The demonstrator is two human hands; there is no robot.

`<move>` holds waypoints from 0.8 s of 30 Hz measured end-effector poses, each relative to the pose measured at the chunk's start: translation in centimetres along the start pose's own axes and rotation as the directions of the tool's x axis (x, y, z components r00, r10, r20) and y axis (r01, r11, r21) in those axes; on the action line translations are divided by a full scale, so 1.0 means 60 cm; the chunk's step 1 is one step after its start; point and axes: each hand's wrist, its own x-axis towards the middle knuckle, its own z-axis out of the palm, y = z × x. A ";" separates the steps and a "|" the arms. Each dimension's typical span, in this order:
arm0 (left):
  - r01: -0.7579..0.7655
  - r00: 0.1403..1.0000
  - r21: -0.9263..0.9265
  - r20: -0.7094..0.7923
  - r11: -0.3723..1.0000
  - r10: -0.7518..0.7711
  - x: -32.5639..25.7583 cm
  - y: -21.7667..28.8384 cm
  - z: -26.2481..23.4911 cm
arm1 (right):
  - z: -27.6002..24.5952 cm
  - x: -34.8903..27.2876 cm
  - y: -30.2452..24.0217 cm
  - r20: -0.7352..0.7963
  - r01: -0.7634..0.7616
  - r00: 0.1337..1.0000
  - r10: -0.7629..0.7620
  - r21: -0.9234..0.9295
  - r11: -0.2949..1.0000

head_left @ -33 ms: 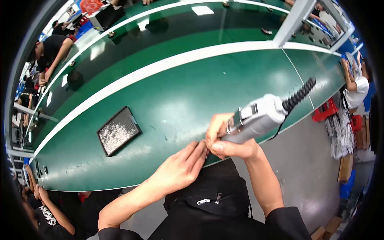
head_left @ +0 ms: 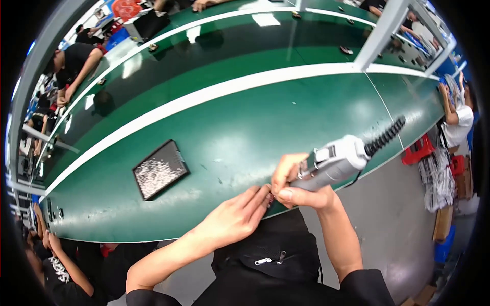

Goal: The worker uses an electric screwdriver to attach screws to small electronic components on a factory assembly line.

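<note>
My right hand [head_left: 296, 184] is wrapped round a grey electric screwdriver [head_left: 337, 159], tilted so its black ribbed cable end [head_left: 386, 136] points up and right. Its tip is hidden behind my fingers. Close against it, my left hand [head_left: 237, 214] has its fingers pressed together at the near table edge. Under those fingertips a small dark and reddish piece [head_left: 270, 200] shows in part; its kind cannot be made out. Left of both hands lies a black tray [head_left: 184, 166] holding many small silvery pieces, too fine to tell apart.
The green worktable [head_left: 240, 122] has a white rail [head_left: 204, 99] along its far side. Beyond runs a dark green belt [head_left: 245, 43] with small parts on it. A grey metal post [head_left: 375, 43] stands at right. Other people work at left and far right, near red stools [head_left: 418, 149].
The whole scene has shifted slightly down and right in the picture. My hands and the electric screwdriver keep almost the same pose at the table edge.
</note>
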 end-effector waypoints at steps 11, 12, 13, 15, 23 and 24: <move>0.418 0.905 -0.043 -0.065 0.907 -0.420 -0.163 0.037 -0.057 | -0.010 -0.043 -0.034 -0.334 0.312 0.920 -0.204 0.314 0.897; 0.558 0.827 -0.044 -0.055 0.828 -0.560 -0.191 0.036 -0.076 | -0.023 -0.049 -0.022 -0.359 0.303 0.916 -0.181 0.320 0.898; 0.649 0.759 0.033 -0.086 0.760 -0.645 -0.217 0.027 -0.087 | -0.036 -0.053 -0.016 -0.399 0.294 0.904 -0.155 0.313 0.903; 0.821 0.569 0.172 -0.158 0.544 -0.807 -0.289 0.004 -0.105 | -0.042 -0.059 -0.007 -0.450 0.274 0.886 -0.113 0.313 0.909; 0.901 0.313 0.421 -0.465 0.105 -0.828 -0.322 -0.080 -0.164 | -0.060 -0.063 0.017 -0.580 0.311 0.814 0.040 0.493 0.812; 0.925 0.360 0.282 -0.445 0.254 -0.820 -0.287 -0.080 -0.169 | -0.064 -0.066 0.018 -0.578 0.354 0.815 0.023 0.529 0.771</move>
